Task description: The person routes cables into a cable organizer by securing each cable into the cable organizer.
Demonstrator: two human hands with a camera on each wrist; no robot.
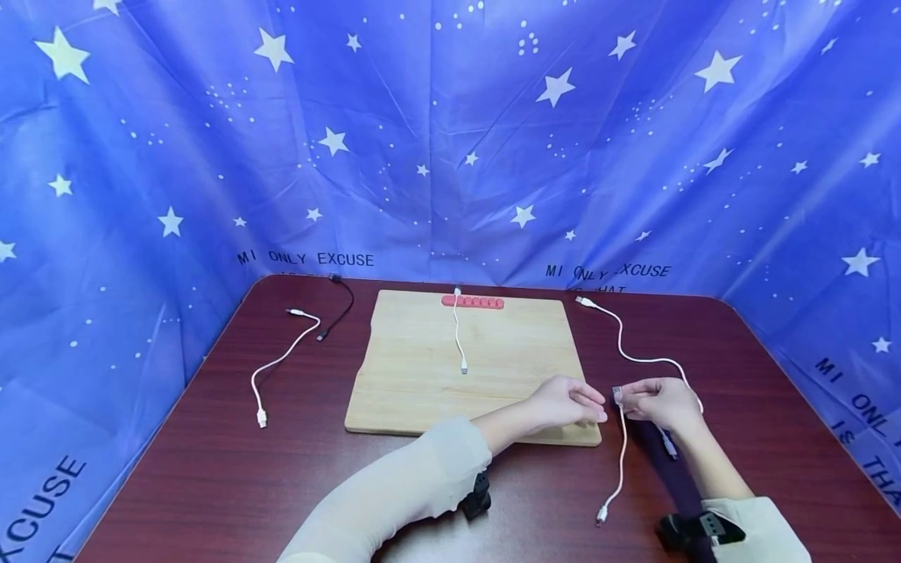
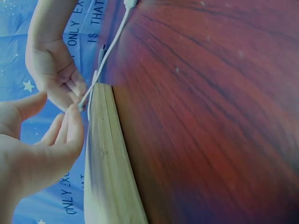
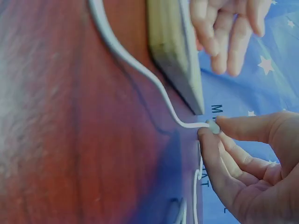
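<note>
White cable (image 1: 621, 461) — right hand (image 1: 660, 404) pinch

We see a blue backdrop cloth (image 1: 450, 133) hung around three sides of the scene, creased and sagging in soft folds. It is printed with white stars of several sizes and clusters of small white dots, and it carries lines of dark lettering, among which we can read "MI ONLY EXCUSE". The cloth comes down to the edges of a dark reddish-brown wooden table (image 1: 211, 469) with rounded far corners and a visible grain. The tabletop has a mild sheen and catches even, diffuse light, with only faint shadows. In the wrist views we find the same red-brown grain (image 2: 210, 116) and blue starred cloth (image 3: 261, 84) beyond the table's edge.
</note>
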